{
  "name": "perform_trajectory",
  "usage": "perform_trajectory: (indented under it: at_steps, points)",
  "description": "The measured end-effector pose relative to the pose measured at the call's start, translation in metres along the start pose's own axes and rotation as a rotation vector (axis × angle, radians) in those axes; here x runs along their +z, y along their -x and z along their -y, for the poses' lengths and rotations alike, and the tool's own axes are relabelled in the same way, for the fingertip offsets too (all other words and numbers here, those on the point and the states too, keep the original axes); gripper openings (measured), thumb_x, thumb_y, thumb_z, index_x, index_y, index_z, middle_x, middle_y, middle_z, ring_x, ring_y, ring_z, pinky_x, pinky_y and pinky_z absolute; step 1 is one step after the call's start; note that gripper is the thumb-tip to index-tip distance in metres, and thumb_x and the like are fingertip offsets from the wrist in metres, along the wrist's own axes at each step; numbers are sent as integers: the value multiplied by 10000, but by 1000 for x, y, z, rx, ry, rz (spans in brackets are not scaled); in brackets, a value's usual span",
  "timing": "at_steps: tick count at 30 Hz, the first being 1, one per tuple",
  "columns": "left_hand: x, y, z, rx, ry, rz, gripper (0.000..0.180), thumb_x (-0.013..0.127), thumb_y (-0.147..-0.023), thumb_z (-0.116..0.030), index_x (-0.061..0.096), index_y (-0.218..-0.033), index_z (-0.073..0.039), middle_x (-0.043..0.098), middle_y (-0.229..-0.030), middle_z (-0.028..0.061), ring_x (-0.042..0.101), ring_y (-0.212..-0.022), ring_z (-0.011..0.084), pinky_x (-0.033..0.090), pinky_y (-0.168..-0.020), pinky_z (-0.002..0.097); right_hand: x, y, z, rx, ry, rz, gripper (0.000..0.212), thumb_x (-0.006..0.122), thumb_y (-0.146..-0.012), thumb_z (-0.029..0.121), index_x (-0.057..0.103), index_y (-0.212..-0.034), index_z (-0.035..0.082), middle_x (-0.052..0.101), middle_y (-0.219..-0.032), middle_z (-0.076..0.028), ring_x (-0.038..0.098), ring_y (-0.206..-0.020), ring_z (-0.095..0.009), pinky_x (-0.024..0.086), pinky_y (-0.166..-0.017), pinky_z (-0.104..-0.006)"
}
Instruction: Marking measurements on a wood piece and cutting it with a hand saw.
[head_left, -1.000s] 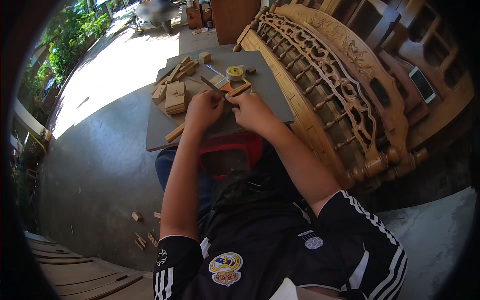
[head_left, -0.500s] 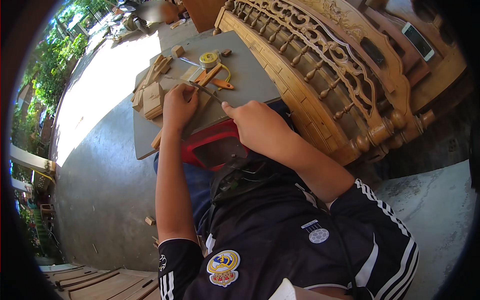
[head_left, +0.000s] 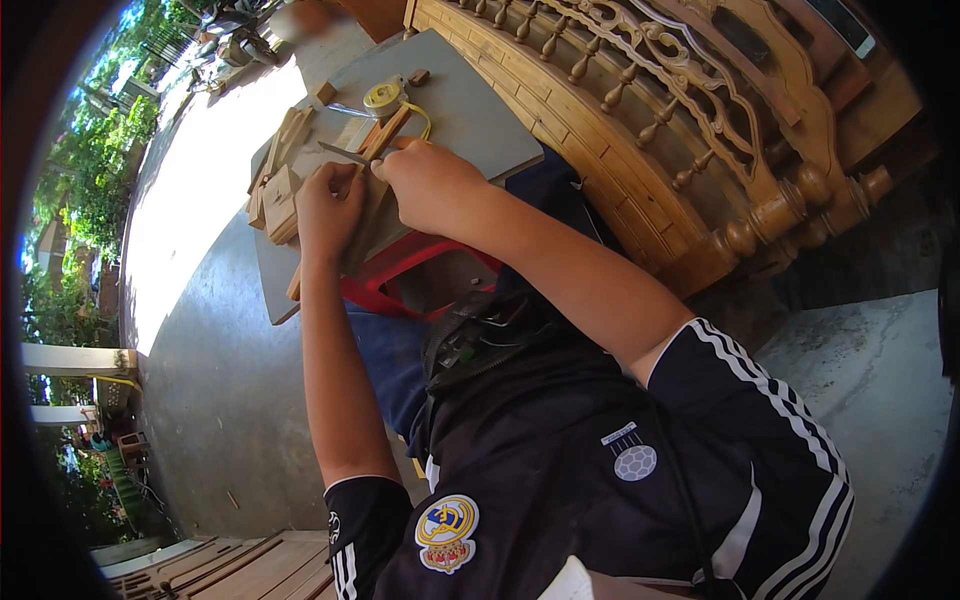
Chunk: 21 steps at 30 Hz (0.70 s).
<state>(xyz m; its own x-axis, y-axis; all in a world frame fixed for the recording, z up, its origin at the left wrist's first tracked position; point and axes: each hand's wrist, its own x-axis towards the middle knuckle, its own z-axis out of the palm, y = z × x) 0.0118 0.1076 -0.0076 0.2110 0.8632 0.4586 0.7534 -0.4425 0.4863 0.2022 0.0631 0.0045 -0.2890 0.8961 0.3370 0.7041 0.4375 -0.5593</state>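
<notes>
My right hand (head_left: 425, 185) is closed around the end of a thin, pointed metal blade (head_left: 342, 152), which could be a file or a knife. The blade points left, just beyond my left fingertips. My left hand (head_left: 328, 205) is pinched over the work board (head_left: 475, 105), and what it holds is hidden by the fingers. Left of it lie a wooden block (head_left: 283, 200) and several wood offcuts (head_left: 288, 138). Beyond my hands is an orange-brown wooden bar (head_left: 388, 132), with a yellow tape roll (head_left: 382, 97) behind it.
A red plastic stool (head_left: 385, 275) shows under the board's near edge. On the right stands a carved wooden furniture panel (head_left: 640, 110) with turned spindles. A phone (head_left: 845, 25) lies at the far right. Wooden slats (head_left: 230, 570) are at the lower left.
My right hand has moved left, close against my left hand, and the blade now reaches farther left past it. The whole view has shifted slightly.
</notes>
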Motion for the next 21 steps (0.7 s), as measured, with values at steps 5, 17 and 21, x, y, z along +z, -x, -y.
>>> perform_trajectory:
  at_steps: [5, 17, 21]
  points:
    - [5, 0, -11, -28, -21, -2, 204, 726, -846, -154, 728, -963, 12, 741, -925, 177, 720, -857, 304, 552, -813, 383, 13, 0, -12, -73, -84, -75, 423, 596, -890, 59, 661, -1307, 43, 712, -1002, -252, 682, -1004, -404, 557, -896, -466]
    - [-1, 5, -14, -7, -34, -14, 238, 740, -843, -205, 733, -942, 12, 739, -921, 179, 730, -879, 299, 559, -813, 381, -46, 88, 19, 87, 18, 156, 483, 541, -861, -37, 603, -1340, -12, 698, -964, -265, 698, -940, -405, 579, -823, -462]
    - [0, 3, -12, -14, -29, -1, 236, 752, -838, -200, 734, -940, 12, 741, -919, 173, 729, -871, 293, 556, -802, 372, -29, 32, 21, 106, 30, 154, 422, 544, -868, -28, 625, -1282, -25, 702, -979, -256, 703, -953, -401, 586, -819, -462]
